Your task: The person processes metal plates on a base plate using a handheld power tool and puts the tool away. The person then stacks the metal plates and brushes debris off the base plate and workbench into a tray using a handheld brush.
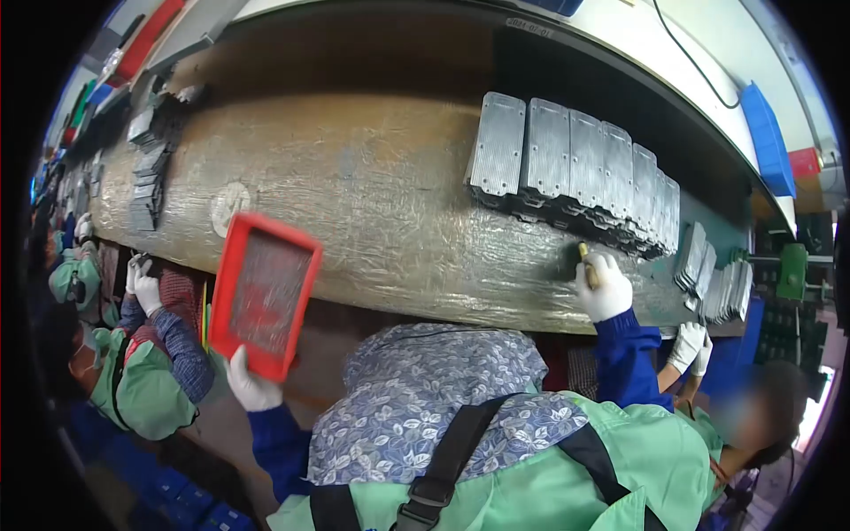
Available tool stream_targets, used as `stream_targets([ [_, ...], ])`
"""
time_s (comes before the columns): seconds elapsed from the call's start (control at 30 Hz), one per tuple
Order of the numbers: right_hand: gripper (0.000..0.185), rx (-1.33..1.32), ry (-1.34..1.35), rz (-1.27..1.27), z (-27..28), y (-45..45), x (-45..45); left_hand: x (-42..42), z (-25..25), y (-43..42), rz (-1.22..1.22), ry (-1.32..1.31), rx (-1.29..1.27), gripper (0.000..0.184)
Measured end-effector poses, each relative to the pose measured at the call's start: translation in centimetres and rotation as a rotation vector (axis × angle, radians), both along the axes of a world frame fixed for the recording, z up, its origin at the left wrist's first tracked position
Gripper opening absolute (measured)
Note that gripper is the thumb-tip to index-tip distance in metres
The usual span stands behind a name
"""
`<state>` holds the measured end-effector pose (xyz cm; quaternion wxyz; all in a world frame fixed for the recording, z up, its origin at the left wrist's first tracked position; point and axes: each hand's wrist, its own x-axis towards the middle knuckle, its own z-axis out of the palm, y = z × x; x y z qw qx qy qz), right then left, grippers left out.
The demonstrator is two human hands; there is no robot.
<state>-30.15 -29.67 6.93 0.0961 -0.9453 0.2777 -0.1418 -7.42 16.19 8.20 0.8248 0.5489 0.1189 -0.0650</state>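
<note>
My left hand (253, 382), in a white glove, grips the lower end of a shallow red plastic tray (227, 296). The tray is tilted up at the table's front edge, and only its greyish bottom shows inside. My right hand (607, 289), also gloved in white, is closed around a small tool with a yellowish handle (584, 252); its dark end is too blurred to name the kind. That hand is over the front part of the table, just in front of stacked grey ribbed metal plates (567, 155) standing in a row.
Wrinkled clear film covers the long table (381, 221). More metal parts (713, 279) lie at the right end, and others (149, 168) at the far left. Co-workers' gloved hands (687, 347) are close on my right. Another person (133, 372) works to the left. A blue bin (767, 142) stands beyond.
</note>
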Motion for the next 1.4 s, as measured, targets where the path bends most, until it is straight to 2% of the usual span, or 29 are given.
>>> stream_targets([
  [0.07,0.014,-0.061,0.076,-0.115,-1.2,0.3,-0.1,-1.2,-3.1,6.9,0.008,0.043,0.122,0.039],
  [0.1,0.016,-0.060,0.058,-0.087,-1.6,1.1,0.7,-1.9,-3.2,8.1,-0.036,0.081,0.079,0.040],
  [0.13,0.016,-0.058,-0.017,-0.035,-1.7,2.4,2.3,-2.5,-4.6,10.6,-0.041,0.110,0.144,0.042],
  [0.2,0.014,0.057,-0.013,0.024,-1.2,6.0,6.0,-3.3,-8.6,16.9,-0.100,0.215,0.202,0.055],
  [0.23,0.013,0.077,-0.058,0.128,-0.9,7.7,7.7,-3.9,-8.7,18.0,-0.139,0.254,0.206,0.054],
  [0.27,0.013,0.168,-0.104,0.162,-0.3,9.1,9.2,-4.2,-8.9,18.7,-0.175,0.291,0.209,0.053],
  [0.33,0.013,0.190,-0.153,0.194,-0.1,9.5,11.1,-4.6,-9.7,19.5,-0.216,0.352,0.240,0.051],
  [0.4,0.012,0.106,-0.143,0.173,-0.7,8.3,12.2,-4.6,-11.7,20.1,-0.233,0.403,0.308,0.046],
  [0.43,0.011,0.062,-0.063,0.168,-1.3,7.6,12.8,-4.2,-12.4,19.6,-0.238,0.444,0.393,0.041],
  [0.53,0.012,0.078,-0.072,0.271,-2.1,9.0,14.2,-3.2,-15.6,16.5,-0.274,0.452,0.374,0.039],
  [0.57,0.019,0.196,-0.007,0.321,-1.4,9.9,14.5,-2.7,-15.7,14.4,-0.274,0.452,0.367,0.038],
  [0.6,0.017,0.197,-0.058,0.306,-0.7,10.2,14.5,-2.4,-18.0,13.7,-0.232,0.470,0.248,0.038],
  [0.67,0.015,0.196,-0.159,0.275,0.2,10.5,14.5,-1.7,-19.6,11.0,-0.302,0.392,0.255,0.038],
  [0.73,0.011,0.108,-0.091,0.121,-0.6,8.3,13.7,-1.6,-20.0,8.3,-0.308,0.376,0.206,0.037],
  [0.8,0.013,0.108,-0.040,0.081,-1.5,7.8,12.8,-1.7,-21.2,6.9,-0.355,0.329,0.241,0.039],
  [0.93,0.016,0.209,-0.077,0.301,-0.6,13.0,13.8,-1.8,-19.0,3.6,-0.426,0.385,0.199,0.035],
  [1.0,0.014,0.265,-0.171,0.260,0.0,12.8,13.1,-1.5,-18.4,2.6,-0.457,0.376,0.211,0.033],
  [1.03,0.012,0.193,-0.273,0.254,0.5,12.0,12.2,-1.3,-18.1,2.1,-0.468,0.372,0.214,0.033],
  [1.07,0.012,0.121,-0.266,0.197,0.3,10.8,10.9,-1.2,-17.7,1.9,-0.483,0.375,0.230,0.032],
  [1.13,0.012,0.036,-0.012,0.041,-0.5,8.5,8.2,-1.2,-17.0,1.3,-0.506,0.384,0.256,0.031],
  [1.23,0.013,0.107,-0.049,0.096,-1.4,10.3,7.6,-1.5,-16.5,0.1,-0.492,0.381,0.231,0.032],
  [1.27,0.012,0.166,-0.136,0.167,-1.3,11.7,8.4,-1.8,-16.2,0.0,-0.493,0.384,0.240,0.032],
  [1.33,0.013,0.307,-0.079,0.236,-1.1,13.6,10.6,-2.2,-16.9,-0.1,-0.478,0.381,0.235,0.033],
  [1.4,0.015,0.412,-0.210,0.294,-0.8,13.7,12.5,-2.8,-16.7,-0.5,-0.433,0.392,0.212,0.033],
])
